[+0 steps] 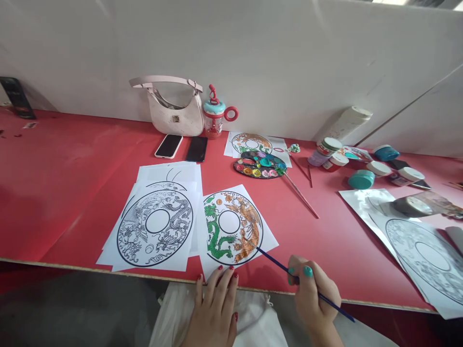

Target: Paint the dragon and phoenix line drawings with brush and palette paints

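Observation:
My right hand [315,295] grips a thin paintbrush [275,261] with a dark blue handle. The brush tip meets the orange bird on a ring-shaped coloring page [267,237], which also shows a green dragon. My left hand [216,304] lies flat, fingers apart, with its fingertips on the lower edge of that page. To the left, a stack of uncolored pages [152,255] bears the same kind of ring design. Behind the painted page sits a paint palette [260,165] with several colors in its wells; another paintbrush [302,196] leans on its edge.
Along the wall stand a pink handbag [177,118] and a cup with a red ring handle [214,120]. Two phones [169,146] lie before them. Several paint jars [361,180] stand at right on the red table [72,193]. Another person's hand [415,205] rests by an outlined page [398,241].

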A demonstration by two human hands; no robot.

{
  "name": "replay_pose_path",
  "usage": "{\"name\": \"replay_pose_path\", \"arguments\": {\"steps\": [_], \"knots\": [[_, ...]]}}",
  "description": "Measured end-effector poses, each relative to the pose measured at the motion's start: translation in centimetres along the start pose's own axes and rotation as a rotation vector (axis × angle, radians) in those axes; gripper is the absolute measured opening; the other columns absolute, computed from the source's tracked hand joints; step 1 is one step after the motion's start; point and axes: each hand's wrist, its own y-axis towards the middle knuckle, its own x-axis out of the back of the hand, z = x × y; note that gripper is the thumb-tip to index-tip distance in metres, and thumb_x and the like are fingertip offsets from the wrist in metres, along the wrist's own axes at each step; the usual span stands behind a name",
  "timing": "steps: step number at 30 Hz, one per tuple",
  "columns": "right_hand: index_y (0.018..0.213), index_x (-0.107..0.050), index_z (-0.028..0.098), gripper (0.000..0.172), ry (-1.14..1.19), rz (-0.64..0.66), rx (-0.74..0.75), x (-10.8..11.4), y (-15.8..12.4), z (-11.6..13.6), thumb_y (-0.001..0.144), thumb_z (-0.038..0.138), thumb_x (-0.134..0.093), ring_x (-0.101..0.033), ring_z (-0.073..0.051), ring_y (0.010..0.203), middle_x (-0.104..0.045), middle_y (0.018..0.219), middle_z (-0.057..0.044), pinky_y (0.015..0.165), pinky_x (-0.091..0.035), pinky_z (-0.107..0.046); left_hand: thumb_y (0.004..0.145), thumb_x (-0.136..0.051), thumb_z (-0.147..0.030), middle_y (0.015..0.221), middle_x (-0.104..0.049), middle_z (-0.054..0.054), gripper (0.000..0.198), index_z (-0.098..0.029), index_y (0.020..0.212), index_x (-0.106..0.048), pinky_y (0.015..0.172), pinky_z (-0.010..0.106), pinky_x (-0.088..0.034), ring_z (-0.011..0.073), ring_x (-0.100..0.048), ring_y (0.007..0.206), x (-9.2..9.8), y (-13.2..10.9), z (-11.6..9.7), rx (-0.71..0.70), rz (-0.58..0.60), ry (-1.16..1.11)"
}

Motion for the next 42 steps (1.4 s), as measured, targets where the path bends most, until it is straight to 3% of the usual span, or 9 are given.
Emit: {"name": "replay_pose_path", "arguments": {"steps": [15, 24, 39, 42], "knots": [[0.059, -0.043, 0.019, 0.036, -0.046, -0.202, -0.123, 1.4, -0.8, -1.6, 0.093, 0.032, -0.044, -0.042, -0.010, 0.044, -0.045, 0.051, 0.001, 0.043, -0.034, -0.024, 0.092, -0.041, -0.040, 0.137, -0.049, 0.005, 0.044, -0.019, 0.128, -0.056, 0.110, 0.048, -0.004, 0.0272, -0.037, 0.121, 0.1, 0.1, 0.1, -0.008, -0.005, -0.039], [0.061, -0.046, 0.019, 0.035, -0.066, -0.170, -0.138, 1.6, -0.9, -2.1, 0.093, 0.032, -0.044, -0.044, -0.010, 0.048, -0.048, 0.054, 0.000, 0.045, -0.037, -0.023, 0.091, -0.042, -0.039, 0.134, -0.052, 0.005, 0.043, -0.019, 0.125, -0.057, 0.108, 0.047, -0.010, 0.0271, -0.038, 0.120, 0.4, 0.4, 0.1, 0.019, -0.023, -0.044], [0.058, -0.042, 0.020, 0.040, -0.141, -0.083, -0.147, 1.8, -0.7, -1.3, 0.094, 0.035, -0.040, -0.042, -0.010, 0.044, -0.045, 0.051, 0.001, 0.043, -0.034, -0.023, 0.093, -0.041, -0.039, 0.133, -0.054, 0.004, 0.043, -0.018, 0.126, -0.057, 0.110, 0.045, -0.006, 0.0259, -0.040, 0.119, 0.6, 0.6, 0.0, 0.009, -0.037, -0.065], [0.058, -0.042, 0.019, 0.040, -0.121, -0.069, -0.126, 1.8, -0.8, -1.4, 0.095, 0.035, -0.040, -0.042, -0.010, 0.045, -0.045, 0.051, 0.001, 0.044, -0.035, -0.023, 0.093, -0.040, -0.036, 0.129, -0.057, 0.004, 0.040, -0.016, 0.122, -0.060, 0.110, 0.044, -0.007, 0.0253, -0.042, 0.117, 0.6, 0.8, 0.0, 0.029, -0.088, -0.086]]}}
